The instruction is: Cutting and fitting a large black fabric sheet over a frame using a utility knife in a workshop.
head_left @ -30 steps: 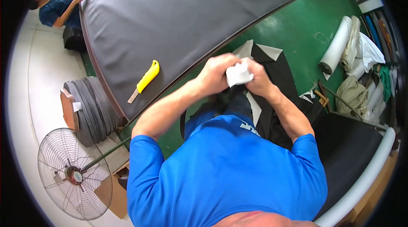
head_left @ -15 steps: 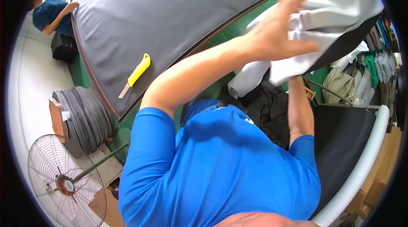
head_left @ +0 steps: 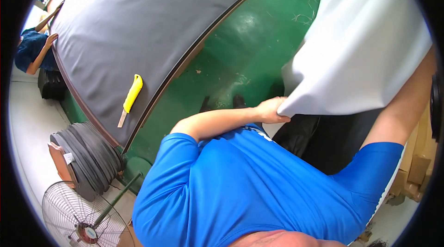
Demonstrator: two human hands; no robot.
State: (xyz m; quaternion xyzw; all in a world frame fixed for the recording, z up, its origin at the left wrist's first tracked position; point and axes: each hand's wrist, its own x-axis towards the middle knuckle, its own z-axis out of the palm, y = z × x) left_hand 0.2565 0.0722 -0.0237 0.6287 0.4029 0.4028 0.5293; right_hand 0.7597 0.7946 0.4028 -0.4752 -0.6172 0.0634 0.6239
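My left hand (head_left: 274,109) is closed on the lower left corner of a large white sheet of material (head_left: 360,62), which looks smooth like coated fabric. The sheet hangs in broad folds over the right side of the view. My right arm reaches up along the sheet's right edge, and its hand lies beyond the visible picture. To the left, a knife (head_left: 133,94) with a yellow handle and a short blade rests on the dark grey covered table (head_left: 152,30), apart from both hands.
Green floor (head_left: 231,71) lies between the table and the sheet. A large roll of grey strip (head_left: 90,159) and a caged fan (head_left: 85,219) stand at the lower left. Another person (head_left: 34,46) has both hands at the table's far left edge. Cardboard (head_left: 418,154) is at the right.
My left hand, spread and blurred before, has come down and taken hold of the sheet's corner. My right arm has swung out to the right, and the sheet now hangs more spread out.
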